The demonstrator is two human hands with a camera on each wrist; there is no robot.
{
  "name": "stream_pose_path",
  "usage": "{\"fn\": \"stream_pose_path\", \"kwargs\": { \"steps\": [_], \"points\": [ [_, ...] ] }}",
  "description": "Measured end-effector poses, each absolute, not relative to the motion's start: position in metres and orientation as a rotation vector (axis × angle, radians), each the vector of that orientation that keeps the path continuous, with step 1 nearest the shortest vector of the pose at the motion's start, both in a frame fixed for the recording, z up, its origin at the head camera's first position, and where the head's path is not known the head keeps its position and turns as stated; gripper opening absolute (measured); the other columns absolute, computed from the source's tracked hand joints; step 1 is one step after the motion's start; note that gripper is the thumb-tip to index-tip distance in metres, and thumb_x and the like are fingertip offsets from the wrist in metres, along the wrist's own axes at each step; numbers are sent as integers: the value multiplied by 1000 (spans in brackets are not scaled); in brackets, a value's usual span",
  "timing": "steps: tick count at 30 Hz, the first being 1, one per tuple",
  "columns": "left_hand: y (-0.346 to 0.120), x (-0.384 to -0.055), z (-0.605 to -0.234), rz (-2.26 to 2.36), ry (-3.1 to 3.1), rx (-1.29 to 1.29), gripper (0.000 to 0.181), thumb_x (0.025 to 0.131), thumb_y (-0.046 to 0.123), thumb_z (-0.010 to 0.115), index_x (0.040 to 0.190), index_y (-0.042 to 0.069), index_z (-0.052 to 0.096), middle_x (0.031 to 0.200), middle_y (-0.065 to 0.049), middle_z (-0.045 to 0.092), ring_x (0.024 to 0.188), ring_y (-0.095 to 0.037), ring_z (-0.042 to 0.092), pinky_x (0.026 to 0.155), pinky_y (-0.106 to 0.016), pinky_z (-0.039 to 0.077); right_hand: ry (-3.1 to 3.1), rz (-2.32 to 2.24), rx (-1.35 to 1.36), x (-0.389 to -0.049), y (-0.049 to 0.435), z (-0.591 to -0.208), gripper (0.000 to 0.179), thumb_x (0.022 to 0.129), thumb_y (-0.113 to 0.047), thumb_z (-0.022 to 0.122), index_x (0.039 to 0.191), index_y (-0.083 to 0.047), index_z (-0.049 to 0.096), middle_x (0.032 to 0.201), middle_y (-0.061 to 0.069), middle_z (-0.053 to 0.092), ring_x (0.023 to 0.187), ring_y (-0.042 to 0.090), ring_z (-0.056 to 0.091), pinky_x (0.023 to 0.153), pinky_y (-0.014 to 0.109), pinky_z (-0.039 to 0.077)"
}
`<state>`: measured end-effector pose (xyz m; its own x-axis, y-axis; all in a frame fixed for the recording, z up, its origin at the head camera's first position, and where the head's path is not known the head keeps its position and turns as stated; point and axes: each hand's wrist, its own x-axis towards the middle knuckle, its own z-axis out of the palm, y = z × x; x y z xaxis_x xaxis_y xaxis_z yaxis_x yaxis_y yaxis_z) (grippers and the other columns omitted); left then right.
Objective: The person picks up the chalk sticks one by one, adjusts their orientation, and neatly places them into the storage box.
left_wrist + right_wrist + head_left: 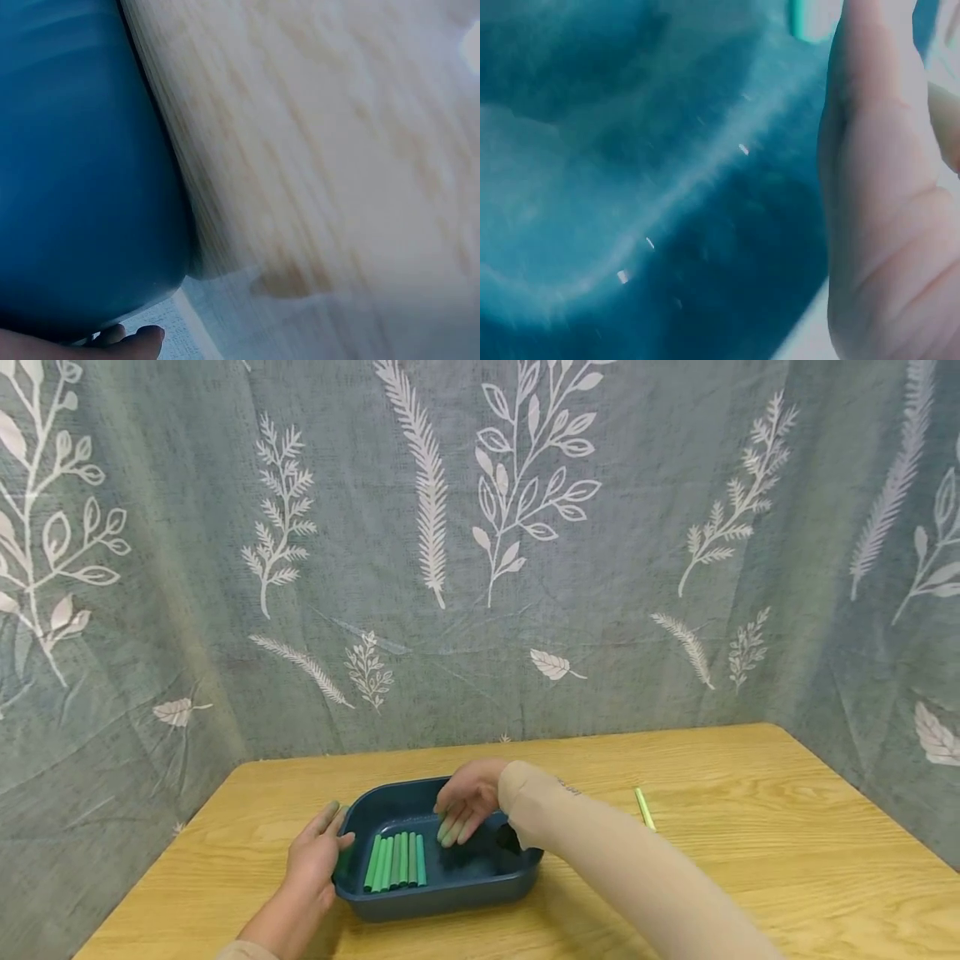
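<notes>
A dark blue tray (438, 902) with raised sides stands on the table. On its floor, at the left, several slim green sticks (395, 862), chalk-like in look, lie side by side in a row. My left hand (317, 852) is at the tray's left end, fingers extended along the rim and wall. My right hand (468, 802) reaches down into the tray just right of the row, fingers loosely bent downward and holding nothing visible. Greenish tint shows on the fingertips. In the right wrist view a green stick's end (810, 21) shows beside the right hand (885, 195).
A yellow-green stick (644, 808) lies alone on the wooden table (750, 827), right of the tray and partly behind my right sleeve (622, 852). Small pale crumbs (622, 277) dot the tray's inside. A grey-green leaf-patterned curtain (465, 677) hangs behind the table.
</notes>
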<state>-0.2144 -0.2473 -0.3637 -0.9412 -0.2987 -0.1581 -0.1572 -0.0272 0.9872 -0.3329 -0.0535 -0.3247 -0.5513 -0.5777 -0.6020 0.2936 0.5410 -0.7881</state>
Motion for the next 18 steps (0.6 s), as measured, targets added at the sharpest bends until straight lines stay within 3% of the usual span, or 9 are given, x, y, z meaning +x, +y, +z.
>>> {"fn": "stream_pose_path", "kwargs": {
  "steps": [11, 18],
  "points": [
    [-256, -211, -370, -2142, -2126, 489, 64, 101, -6, 37, 153, 0, 1, 156, -26, 4, 143, -44, -8, 117, -56, 7, 1823, -1240, -322, -331, -25, -297, 39, 102, -8, 48, 133, 15, 47, 112, 26, 65, 115, 40, 59, 91, 39, 54],
    [-254, -213, -367, -2156, -2136, 474, 63, 102, -5, 36, 154, 0, 0, 157, -25, 3, 143, -44, -7, 117, -57, 6, 1861, -1307, -340, -333, 12, -283, 39, 103, -10, 45, 134, 12, 48, 106, 22, 68, 91, 27, 68, 82, 32, 57]
  ]
}}
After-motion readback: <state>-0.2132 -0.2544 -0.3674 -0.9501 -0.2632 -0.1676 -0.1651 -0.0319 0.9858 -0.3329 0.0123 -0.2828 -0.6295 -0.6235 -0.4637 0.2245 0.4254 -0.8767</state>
